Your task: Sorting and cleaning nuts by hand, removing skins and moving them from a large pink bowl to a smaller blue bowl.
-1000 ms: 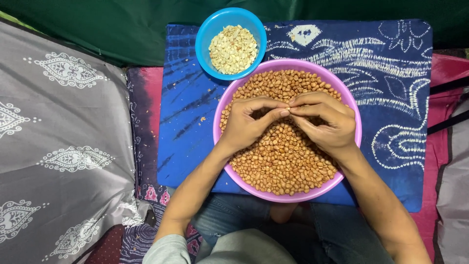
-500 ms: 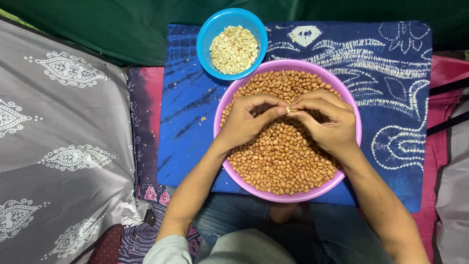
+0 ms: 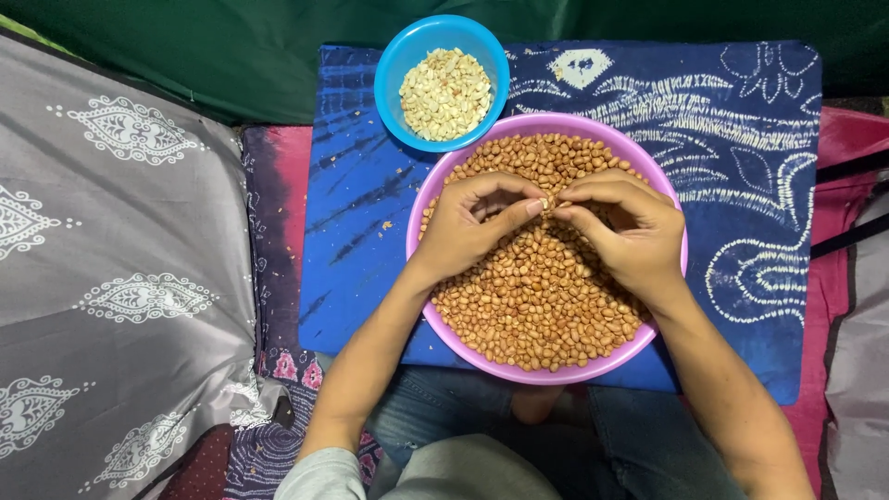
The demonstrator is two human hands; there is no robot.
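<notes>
Head view, single camera, looking down.

Your left hand (image 3: 468,227) and right hand (image 3: 625,227) meet at frame centre, over the purple bowl (image 3: 669,222). Fingertips of both hands pinch together on one small peanut (image 3: 550,203), pale where it shows between them. Grip: closed, thumb and forefinger of each hand pressed onto that single nut; the remaining fingers curl loosely above the pile.

The purple bowl is heaped with red-skinned peanuts (image 3: 537,306), filling it nearly to the rim. Just above it, touching its upper-left edge, sits the blue bowl (image 3: 389,65), holding pale skinned peanuts (image 3: 444,93), roughly level and below the rim.

Change against the frames from a second and half a second back: your hands sit slightly higher in the frame and the fingertips have drawn in tighter, with a fleck of pale kernel now exposed at the pinch. Judgement: the skin is coming off this nut; the nut is not yet free to leave the hands. Both bowls hold position; the pale pile looks unchanged.

Surroundings: blue patterned cloth (image 3: 741,111) under both bowls, a few skin flakes (image 3: 384,225) on it left of the purple bowl. Grey printed cushion (image 3: 120,259) fills the left of the frame. Green fabric (image 3: 231,56) along the top.
</notes>
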